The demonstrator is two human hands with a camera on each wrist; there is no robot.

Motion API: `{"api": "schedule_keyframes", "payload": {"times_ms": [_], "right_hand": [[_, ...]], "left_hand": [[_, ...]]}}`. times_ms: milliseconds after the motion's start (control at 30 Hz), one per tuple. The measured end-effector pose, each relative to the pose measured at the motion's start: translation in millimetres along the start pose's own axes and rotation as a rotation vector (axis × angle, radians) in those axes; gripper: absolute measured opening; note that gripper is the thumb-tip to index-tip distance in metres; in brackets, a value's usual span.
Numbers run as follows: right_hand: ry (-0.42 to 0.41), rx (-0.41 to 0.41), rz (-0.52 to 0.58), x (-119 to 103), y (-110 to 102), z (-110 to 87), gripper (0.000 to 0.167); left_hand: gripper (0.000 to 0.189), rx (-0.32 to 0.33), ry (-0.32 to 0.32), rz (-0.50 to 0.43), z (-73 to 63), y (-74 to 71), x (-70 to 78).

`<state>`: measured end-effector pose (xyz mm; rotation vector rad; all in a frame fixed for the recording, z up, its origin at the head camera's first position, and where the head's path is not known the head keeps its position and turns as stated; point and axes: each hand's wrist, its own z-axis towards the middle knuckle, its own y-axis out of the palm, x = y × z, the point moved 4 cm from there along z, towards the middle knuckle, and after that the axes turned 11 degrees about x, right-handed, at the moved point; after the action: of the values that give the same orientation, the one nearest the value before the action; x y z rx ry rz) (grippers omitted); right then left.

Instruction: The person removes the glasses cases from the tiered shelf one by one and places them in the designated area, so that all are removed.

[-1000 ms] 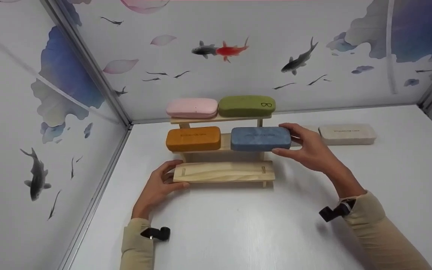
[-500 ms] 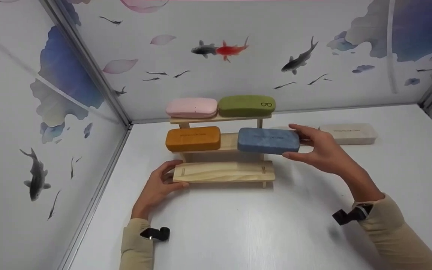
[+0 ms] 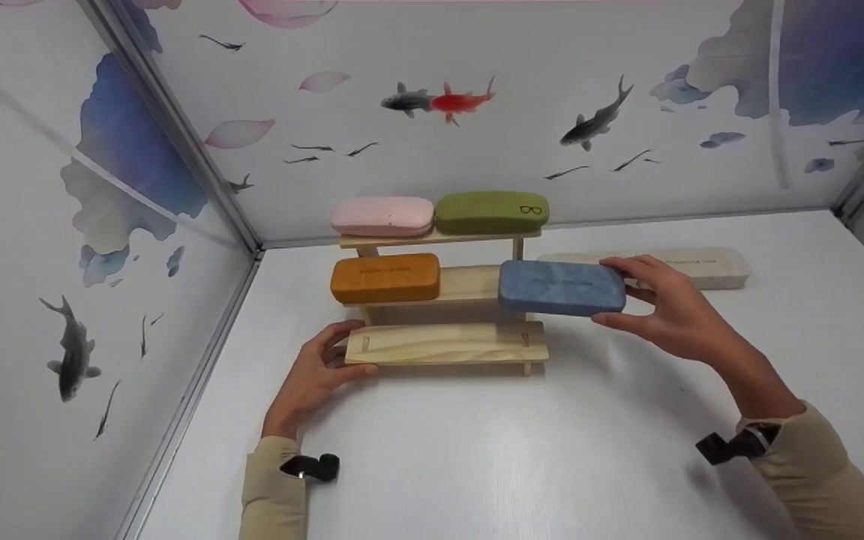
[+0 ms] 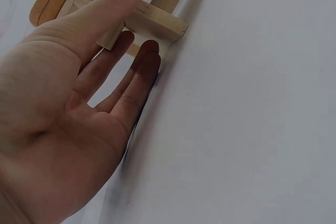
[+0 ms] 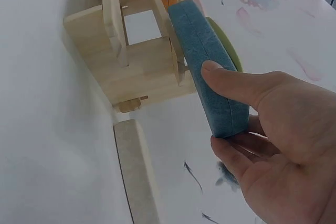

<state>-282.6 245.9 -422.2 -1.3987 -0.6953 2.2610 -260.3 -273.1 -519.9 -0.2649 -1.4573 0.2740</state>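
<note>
My right hand grips a blue glasses case by its right end, thumb in front and fingers behind. The case overlaps the right end of the middle tier of a three-step wooden display rack. In the right wrist view, the blue case slants beside the rack's end. Down at the lowest tier, my left hand holds the rack's left end between thumb and fingers. An orange glasses case lies on the middle tier's left half. Pink and green cases share the top tier.
To the right of the rack, a beige glasses case lies on the white table, partly behind my right hand. More beige shows behind the blue case. Printed wall panels border the table's back and left.
My right hand has moved right and slightly toward me with the blue case, sliding it away from the orange case. The left hand and the rack have stayed in place.
</note>
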Motion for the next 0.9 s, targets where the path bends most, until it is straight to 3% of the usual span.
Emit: {"api": "schedule_keyframes", "payload": {"times_ms": [333, 700, 900], "right_hand": [[-0.056, 0.07, 0.045, 24.6, -19.5, -16.6, 0.078], [0.005, 0.06, 0.049, 53.9, -39.2, -21.9, 0.076], [0.052, 0.017, 0.023, 73.7, -36.7, -24.6, 0.076]], "left_hand": [[0.077, 0.008, -0.01, 0.024, -0.9, -0.2, 0.3], [0.076, 0.013, -0.011, 0.04, -3.1, -1.6, 1.2], [0.076, 0.006, -0.014, 0.028, -0.6, 0.9, 1.5]]}}
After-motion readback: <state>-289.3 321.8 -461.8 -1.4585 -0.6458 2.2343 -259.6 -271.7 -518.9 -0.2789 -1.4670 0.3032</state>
